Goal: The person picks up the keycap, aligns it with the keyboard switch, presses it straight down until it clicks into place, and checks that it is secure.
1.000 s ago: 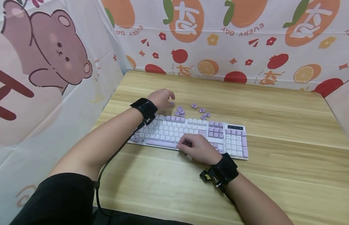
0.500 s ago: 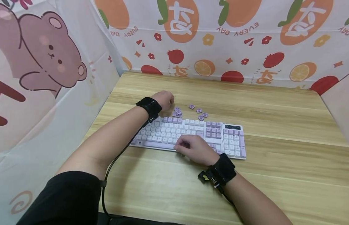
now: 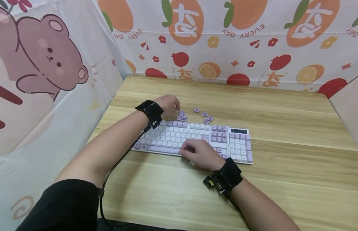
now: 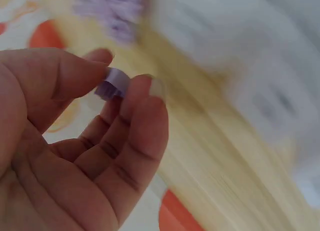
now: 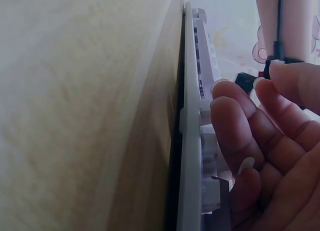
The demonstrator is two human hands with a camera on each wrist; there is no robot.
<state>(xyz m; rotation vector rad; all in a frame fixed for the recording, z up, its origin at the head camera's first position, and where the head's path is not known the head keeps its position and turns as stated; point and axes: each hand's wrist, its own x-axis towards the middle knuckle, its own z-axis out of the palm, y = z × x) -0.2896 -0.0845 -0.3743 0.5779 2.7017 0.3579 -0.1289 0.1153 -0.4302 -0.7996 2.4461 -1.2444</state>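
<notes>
A white and lilac keyboard (image 3: 239,147) lies on the wooden table. Just behind its far left part is my left hand (image 3: 168,104). In the left wrist view, the thumb and fingers pinch a small purple keycap (image 4: 117,80), lifted off the surface. Beside that hand sits a little pile of loose purple keycaps (image 3: 182,116). My right hand (image 3: 202,154) rests at the keyboard's front edge, fingers loosely bent. No object shows between its fingers (image 5: 232,126) in the right wrist view.
More loose keycaps (image 3: 206,121) are scattered behind the keyboard, right of the pile. A white cable (image 3: 228,141) lies across the keys near the number pad. Printed cloth (image 3: 219,29) hangs behind the table (image 3: 297,128) and at the left.
A keycap visible by the left fingers a second ago no longer shows in the head view. The left fingers have turned down. My right hand stays at the keyboard's front edge.
</notes>
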